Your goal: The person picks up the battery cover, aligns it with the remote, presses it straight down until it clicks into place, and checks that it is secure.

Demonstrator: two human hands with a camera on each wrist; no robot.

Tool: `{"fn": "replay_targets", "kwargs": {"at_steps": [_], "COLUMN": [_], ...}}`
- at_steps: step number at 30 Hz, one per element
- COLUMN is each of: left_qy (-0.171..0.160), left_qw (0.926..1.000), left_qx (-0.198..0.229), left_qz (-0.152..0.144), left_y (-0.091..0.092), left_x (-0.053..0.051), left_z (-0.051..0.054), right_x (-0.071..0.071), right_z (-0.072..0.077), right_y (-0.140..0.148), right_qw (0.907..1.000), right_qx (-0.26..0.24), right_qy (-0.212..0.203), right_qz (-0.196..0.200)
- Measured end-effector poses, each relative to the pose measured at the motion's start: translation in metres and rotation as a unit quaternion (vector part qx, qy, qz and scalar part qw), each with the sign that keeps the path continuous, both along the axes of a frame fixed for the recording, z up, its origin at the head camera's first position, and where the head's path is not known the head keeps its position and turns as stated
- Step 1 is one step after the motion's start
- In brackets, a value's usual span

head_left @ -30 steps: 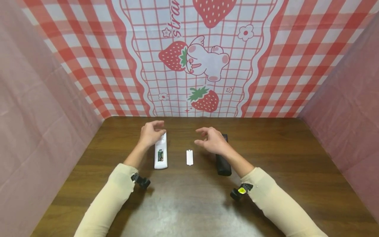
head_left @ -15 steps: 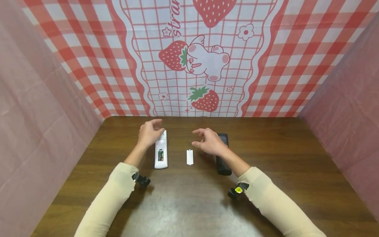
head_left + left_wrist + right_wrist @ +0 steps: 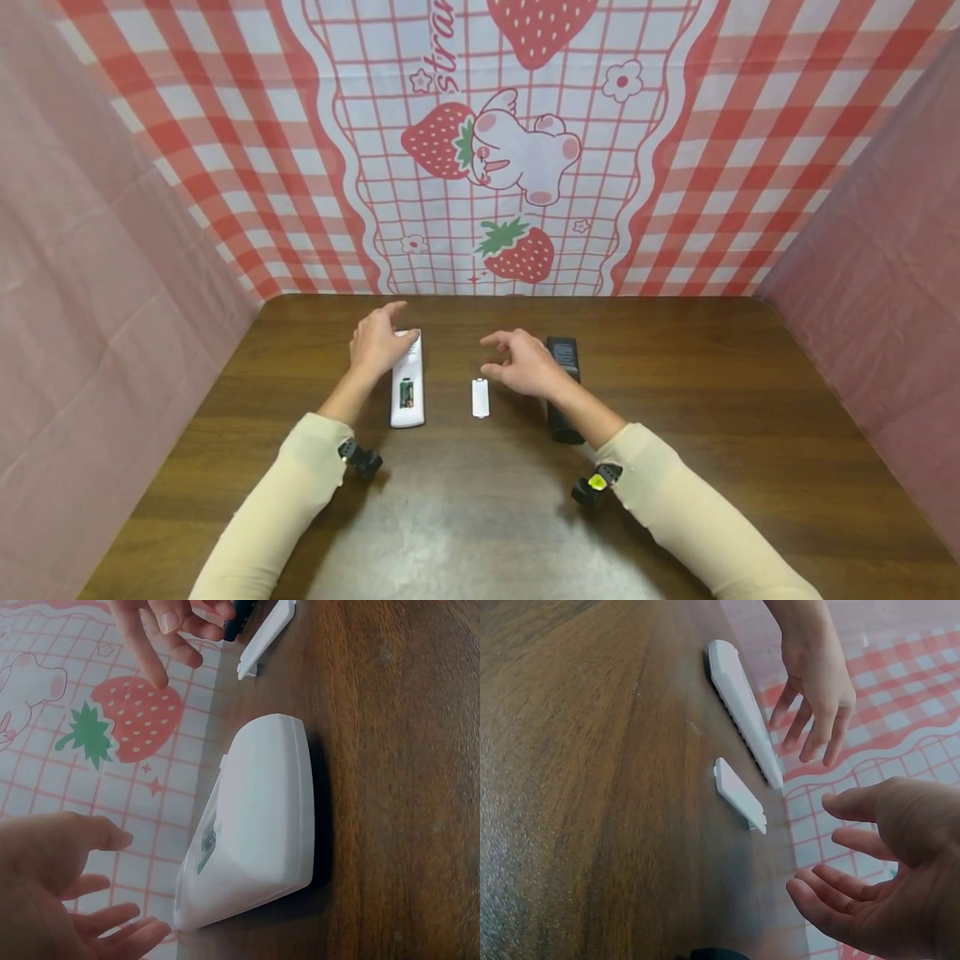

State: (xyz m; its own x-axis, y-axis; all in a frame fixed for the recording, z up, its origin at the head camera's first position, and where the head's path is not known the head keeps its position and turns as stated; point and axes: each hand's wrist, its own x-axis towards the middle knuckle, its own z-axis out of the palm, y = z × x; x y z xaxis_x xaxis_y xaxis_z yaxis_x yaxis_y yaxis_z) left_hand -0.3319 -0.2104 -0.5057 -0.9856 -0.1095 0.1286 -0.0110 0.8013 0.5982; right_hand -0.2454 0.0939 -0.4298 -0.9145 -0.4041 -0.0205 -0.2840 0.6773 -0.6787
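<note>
A white remote control [image 3: 415, 371] lies back up on the table, its battery compartment [image 3: 407, 393] uncovered and showing something dark green. Over its far end hovers my left hand [image 3: 373, 342], fingers loosely extended and holding nothing. The left wrist view shows that hand [image 3: 82, 892] apart from the remote. To the right lies a small white battery cover [image 3: 480, 398]. My right hand [image 3: 527, 365] hangs just beyond and to the right of the cover, fingers relaxed, touching nothing that I can see. Its wrist partly hides a black remote control [image 3: 566, 356] behind it.
The brown wooden table [image 3: 465, 517] has a checked strawberry cloth [image 3: 517, 150] hanging along its back edge. Pink curtains [image 3: 112, 292] hang at both sides. A black wrist camera [image 3: 588, 490] sits below the right wrist, above the table.
My right hand has drifted left toward the battery cover, uncovering more of the black remote. My left hand has shifted slightly left, its fingers spreading a little. The objects stay where they were.
</note>
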Motion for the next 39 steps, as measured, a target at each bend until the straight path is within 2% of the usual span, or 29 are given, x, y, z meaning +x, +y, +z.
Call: {"fn": "replay_targets", "kwargs": {"at_steps": [5, 10, 15, 19, 26, 39], "left_qy": [-0.01, -0.031, -0.052, -0.055, -0.063, -0.096], "left_qw": [0.9994, 0.9983, 0.9975, 0.9975, 0.9975, 0.9946], "left_qx": [-0.031, -0.045, -0.046, -0.044, -0.032, -0.037], "left_qz": [0.013, 0.018, 0.016, 0.011, -0.002, -0.014], "left_y": [-0.001, -0.001, 0.002, 0.003, 0.003, 0.004], "left_x": [-0.004, -0.004, 0.001, 0.005, 0.005, 0.005], "left_z": [-0.006, -0.007, -0.003, -0.001, -0.006, -0.009], "right_x": [0.0, 0.001, 0.001, 0.001, -0.002, 0.004], "right_z": [-0.001, -0.003, -0.006, -0.006, -0.013, -0.014], "right_y": [-0.001, -0.002, -0.004, -0.006, -0.008, -0.015], "right_qw": [1.0, 0.9997, 0.9992, 0.9987, 0.9968, 0.9955], "right_qx": [0.008, 0.02, 0.035, 0.043, 0.062, 0.085], "right_qy": [0.002, 0.005, 0.005, 0.005, 0.019, 0.012], "right_qz": [0.005, 0.011, 0.018, 0.028, 0.047, 0.039]}}
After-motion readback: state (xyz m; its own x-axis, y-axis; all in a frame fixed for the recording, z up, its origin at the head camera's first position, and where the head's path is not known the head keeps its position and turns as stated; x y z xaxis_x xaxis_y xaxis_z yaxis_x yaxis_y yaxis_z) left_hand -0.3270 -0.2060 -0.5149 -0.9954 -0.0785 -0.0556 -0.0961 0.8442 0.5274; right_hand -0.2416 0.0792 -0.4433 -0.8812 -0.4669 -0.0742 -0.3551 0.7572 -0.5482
